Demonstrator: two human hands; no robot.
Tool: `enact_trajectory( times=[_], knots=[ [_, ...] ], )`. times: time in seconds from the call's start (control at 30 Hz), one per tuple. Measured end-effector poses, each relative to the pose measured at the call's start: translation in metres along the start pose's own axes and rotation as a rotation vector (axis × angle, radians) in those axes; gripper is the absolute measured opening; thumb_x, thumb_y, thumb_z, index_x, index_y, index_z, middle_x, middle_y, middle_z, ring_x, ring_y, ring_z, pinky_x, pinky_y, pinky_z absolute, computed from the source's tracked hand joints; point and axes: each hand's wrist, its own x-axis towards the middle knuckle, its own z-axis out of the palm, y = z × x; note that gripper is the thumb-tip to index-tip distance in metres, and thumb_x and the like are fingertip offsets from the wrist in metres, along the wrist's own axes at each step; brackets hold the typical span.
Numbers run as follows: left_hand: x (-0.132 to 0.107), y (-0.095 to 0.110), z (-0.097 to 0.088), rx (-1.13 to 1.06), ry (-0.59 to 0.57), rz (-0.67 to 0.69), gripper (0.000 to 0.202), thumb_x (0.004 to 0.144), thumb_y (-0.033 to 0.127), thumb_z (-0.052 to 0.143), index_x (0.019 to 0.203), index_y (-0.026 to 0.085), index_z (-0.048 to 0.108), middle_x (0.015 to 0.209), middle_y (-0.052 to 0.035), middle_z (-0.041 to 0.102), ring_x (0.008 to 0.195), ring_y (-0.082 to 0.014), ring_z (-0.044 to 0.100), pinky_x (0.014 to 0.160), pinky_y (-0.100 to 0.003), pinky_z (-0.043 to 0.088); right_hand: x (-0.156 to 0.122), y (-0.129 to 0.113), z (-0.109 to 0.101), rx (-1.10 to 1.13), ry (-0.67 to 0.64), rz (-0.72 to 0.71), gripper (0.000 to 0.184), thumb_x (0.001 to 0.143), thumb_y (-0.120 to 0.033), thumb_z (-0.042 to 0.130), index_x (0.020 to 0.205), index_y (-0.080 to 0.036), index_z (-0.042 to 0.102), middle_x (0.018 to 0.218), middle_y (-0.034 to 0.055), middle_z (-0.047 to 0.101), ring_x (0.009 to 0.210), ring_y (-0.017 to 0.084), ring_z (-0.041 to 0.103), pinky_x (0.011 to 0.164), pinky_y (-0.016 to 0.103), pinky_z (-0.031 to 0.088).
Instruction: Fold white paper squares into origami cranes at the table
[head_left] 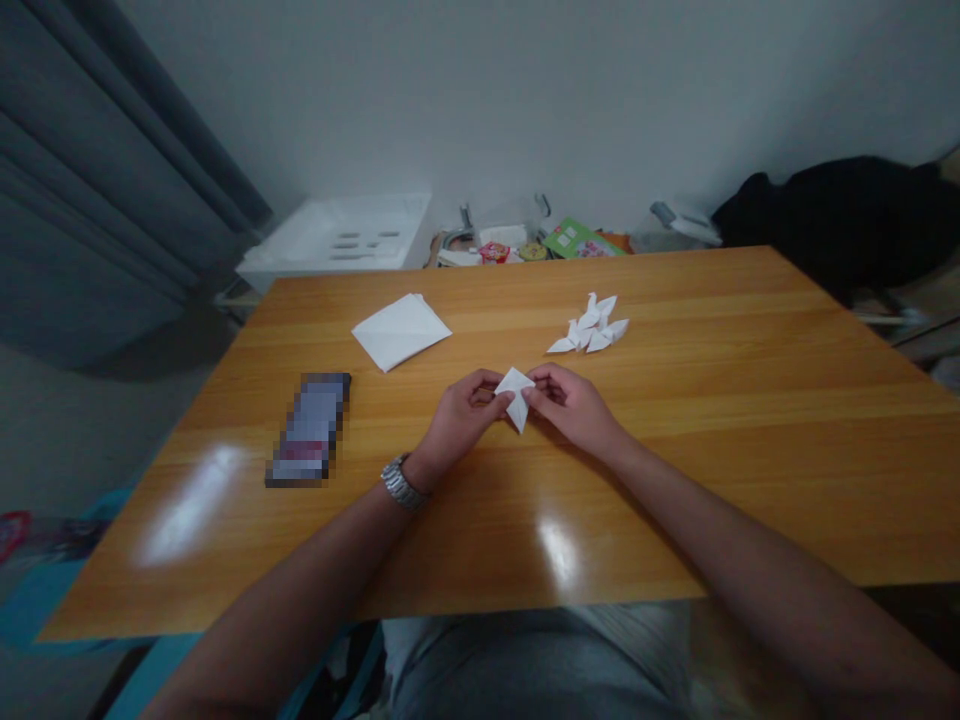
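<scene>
Folded paper (516, 393) | pinched by fingers of left hand (459, 415) and right hand (571, 405) | low over table (750, 400)

Orange-brown wooden table (750, 450), pretty glossy, with light glare on the near half. A phone (309, 428) lies flat on its left side, face too blurred to read. Behind that sits a small stack of white paper sheets (401, 330). Right of the stack, well apart, there's a little heap of folded white paper shapes (592, 328). Past the far edge: a white plastic tray (337, 240), a green packet (579, 240) among small clutter along the wall, and a black bundle (840, 215) at right — can't tell what it is. Grey curtain (90, 180) hangs at left.
</scene>
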Motion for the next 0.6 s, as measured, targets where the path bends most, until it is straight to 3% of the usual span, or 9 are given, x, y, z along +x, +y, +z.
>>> enact_trajectory(
  times=[0.6],
  knots=[
    [-0.001,-0.002,0.001,0.01,-0.002,0.016,0.023,0.086,0.037,0.069,0.092,0.016,0.06,0.09,-0.0042,0.071,0.081,-0.0167,0.069,0.073,-0.028,0.057,-0.007,-0.011,0.004,0.09,-0.044,0.073,0.025,0.09,-0.047,0.068,0.095,-0.023,0.064,0.084,0.0022,0.071,0.073,0.019,0.07,0.068,0.034,0.061]
  ],
)
